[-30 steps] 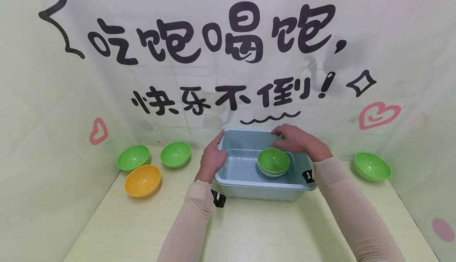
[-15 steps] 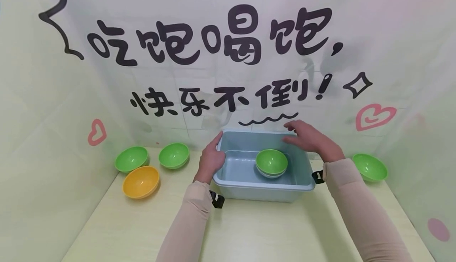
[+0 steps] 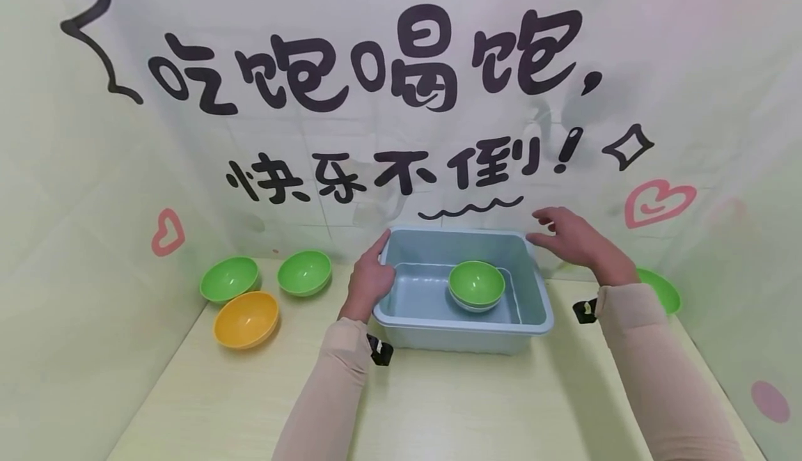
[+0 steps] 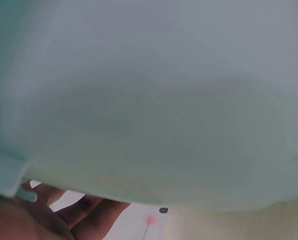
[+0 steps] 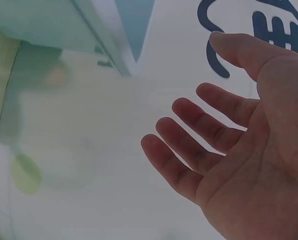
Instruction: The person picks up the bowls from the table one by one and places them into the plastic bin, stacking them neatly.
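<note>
A blue-grey plastic basin [image 3: 464, 342] stands on the table against the back wall. My left hand [image 3: 371, 278] grips its left rim, thumb over the inner side. The left wrist view shows those fingers [image 4: 96, 217] on the outside, beneath the rim, with the basin wall filling most of that view. Inside the basin, right of centre, a green bowl [image 3: 477, 283] sits on a pale bowl [image 3: 476, 306]. My right hand [image 3: 573, 238] is raised just beyond the back right corner, holding nothing; its fingers [image 5: 171, 160] are spread and slightly bent in the right wrist view.
At the left of the table [image 3: 451, 405] stand two green bowls, one by the wall [image 3: 229, 280] and another green bowl [image 3: 305, 273] nearer the basin. An orange bowl [image 3: 246, 319] is in front of them. One more green bowl [image 3: 661, 290] at the right is partly covered by my sleeve.
My right hand has moved right, from above the stacked bowls to outside the basin's back right corner. The left hand keeps its grip on the rim.
</note>
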Available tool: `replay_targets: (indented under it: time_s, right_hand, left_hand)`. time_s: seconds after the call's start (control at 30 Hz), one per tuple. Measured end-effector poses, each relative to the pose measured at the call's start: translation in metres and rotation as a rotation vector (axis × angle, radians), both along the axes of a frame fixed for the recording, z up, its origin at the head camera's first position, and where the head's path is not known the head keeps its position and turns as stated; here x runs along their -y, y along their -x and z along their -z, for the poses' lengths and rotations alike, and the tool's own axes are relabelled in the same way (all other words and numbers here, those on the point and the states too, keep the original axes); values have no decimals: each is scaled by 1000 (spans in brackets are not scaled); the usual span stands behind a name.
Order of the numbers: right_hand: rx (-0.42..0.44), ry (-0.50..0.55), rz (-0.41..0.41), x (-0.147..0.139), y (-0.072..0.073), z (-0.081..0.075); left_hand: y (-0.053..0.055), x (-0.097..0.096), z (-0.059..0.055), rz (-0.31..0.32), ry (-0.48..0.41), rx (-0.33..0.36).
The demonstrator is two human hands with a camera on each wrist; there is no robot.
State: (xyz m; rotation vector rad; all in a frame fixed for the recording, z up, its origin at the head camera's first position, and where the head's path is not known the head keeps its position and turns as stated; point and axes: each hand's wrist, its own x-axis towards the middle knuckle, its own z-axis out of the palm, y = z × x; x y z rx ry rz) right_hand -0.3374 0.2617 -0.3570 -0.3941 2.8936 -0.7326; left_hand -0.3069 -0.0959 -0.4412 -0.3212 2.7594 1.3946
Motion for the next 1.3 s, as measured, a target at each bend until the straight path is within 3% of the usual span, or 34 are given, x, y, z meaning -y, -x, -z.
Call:
replay_targets:
  time_s: [0.77,1.3]
  right_hand:
    - [51,-5,147,-77,-22,1]
    - [59,-113,311,-123,-30,27]
  left_hand:
    - [5,1,3,9,6,2]
    - [5,1,2,16,-11,10]
